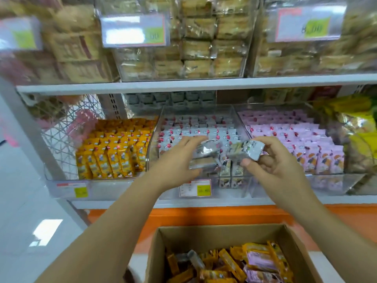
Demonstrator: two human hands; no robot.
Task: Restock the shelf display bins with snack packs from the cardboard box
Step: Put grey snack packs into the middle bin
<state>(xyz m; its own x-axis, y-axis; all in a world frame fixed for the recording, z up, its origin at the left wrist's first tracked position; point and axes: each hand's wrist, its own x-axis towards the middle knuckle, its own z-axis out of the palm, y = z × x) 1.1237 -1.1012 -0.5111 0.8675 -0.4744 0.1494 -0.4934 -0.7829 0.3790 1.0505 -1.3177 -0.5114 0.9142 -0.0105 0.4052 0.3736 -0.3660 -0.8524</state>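
Silver-grey crinkled foil snack packs [205,154] are being gripped by the left hand [175,160] while the right hand [275,162] is pinching another silver pack [246,150].

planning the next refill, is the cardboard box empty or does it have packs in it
Not empty: the cardboard box holds a loose heap of orange, pink and silver snack packs.

Hands: 2. Left hand [177,162], right hand [275,164].
Grey packs held: 2, 1 per hand. Left pack [206,150], right pack [244,151].
Cardboard box [157,254]: 1.
Clear bins, lower shelf: 3. Orange bin [114,186], grey bin [240,190], pink bin [326,184].
Price tags: 5 total. 3 upper [134,30], 2 lower [194,187].
Packs in bins & box: too many, blurred; no exact ct.
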